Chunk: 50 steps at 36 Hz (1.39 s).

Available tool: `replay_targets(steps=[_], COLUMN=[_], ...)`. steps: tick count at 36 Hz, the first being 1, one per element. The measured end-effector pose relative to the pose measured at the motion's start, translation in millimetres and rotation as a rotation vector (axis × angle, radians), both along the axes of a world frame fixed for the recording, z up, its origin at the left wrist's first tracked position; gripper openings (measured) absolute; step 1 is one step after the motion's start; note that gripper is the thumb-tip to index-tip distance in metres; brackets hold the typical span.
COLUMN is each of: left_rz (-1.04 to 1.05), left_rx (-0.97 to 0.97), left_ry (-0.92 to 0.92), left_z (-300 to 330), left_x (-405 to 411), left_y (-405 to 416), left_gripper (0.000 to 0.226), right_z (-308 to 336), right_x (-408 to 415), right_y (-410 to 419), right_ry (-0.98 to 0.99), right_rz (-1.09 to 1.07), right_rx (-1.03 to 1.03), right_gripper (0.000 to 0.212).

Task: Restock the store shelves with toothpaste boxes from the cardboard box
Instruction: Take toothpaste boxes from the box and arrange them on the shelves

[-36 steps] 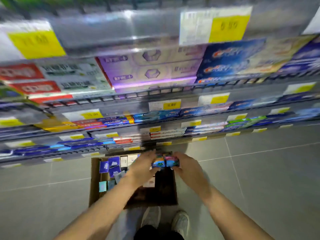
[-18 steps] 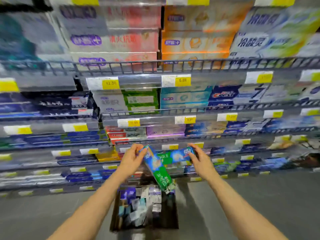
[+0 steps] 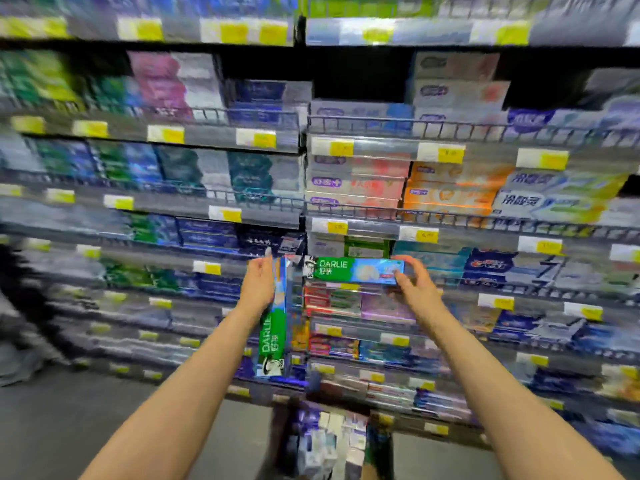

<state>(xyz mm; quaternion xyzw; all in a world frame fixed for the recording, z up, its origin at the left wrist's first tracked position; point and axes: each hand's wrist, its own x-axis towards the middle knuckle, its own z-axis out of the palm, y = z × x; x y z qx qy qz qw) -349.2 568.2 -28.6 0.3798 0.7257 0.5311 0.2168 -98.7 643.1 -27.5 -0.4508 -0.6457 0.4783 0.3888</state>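
While shelves (image 3: 450,216) blur, hands (image 3: 258,285) hold boxes (image 3: 353,270)

A dark grey floor (image 3: 86,420) runs along the foot of the shelving. Up from the floor, yellow-and-white price tags (image 3: 440,153) line the rail edges, their print too blurred to read. Thin wire guard rails (image 3: 450,128) run just above those tags.
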Motion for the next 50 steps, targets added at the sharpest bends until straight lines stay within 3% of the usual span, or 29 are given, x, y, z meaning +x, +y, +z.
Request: replay_targets(steps=[5, 11, 16, 25, 27, 33, 38, 44, 50], left_rz=[-0.058, -0.119, -0.093, -0.049, -0.041, -0.073, -0.091, -0.125, -0.124], left_rx=[-0.105, -0.106, -0.123, -0.106, -0.063, 0.004, 0.059, 0.194, 0.221], left_ry=[-0.002, -0.064, 0.027, 0.095, 0.061, 0.114, 0.074, 0.022, 0.184], left_z=[43, 77, 102, 150, 156, 167, 172, 189, 202], left_x=[-45, -129, -205, -330, -352, -402, -443, -491, -543], left_y=[-36, -91, -129, -157, -154, -124, -83, -24, 29], left_gripper=[0.052, 0.050, 0.061, 0.041, 0.037, 0.052, 0.056, 0.053, 0.048], right_z=[33, 66, 82, 126, 140, 165, 178, 198, 221], right_x=[-65, -162, -243, -374, -395, -445, -490, -547, -592], right_y=[-23, -56, -83, -108, -105, -81, -41, 18, 69], right_ry=[0.210, 0.311, 0.213, -0.002, -0.073, -0.166, -0.180, -0.114, -0.129], right_rz=[0.069, 0.200, 0.257, 0.269, 0.271, 0.313, 0.282, 0.207, 0.152], right_rx=[-0.048, -0.059, 0.065, 0.331, 0.395, 0.526, 0.647, 0.779, 0.930], right_gripper=[0.023, 0.020, 0.020, 0.028, 0.033, 0.032, 0.041, 0.033, 0.029])
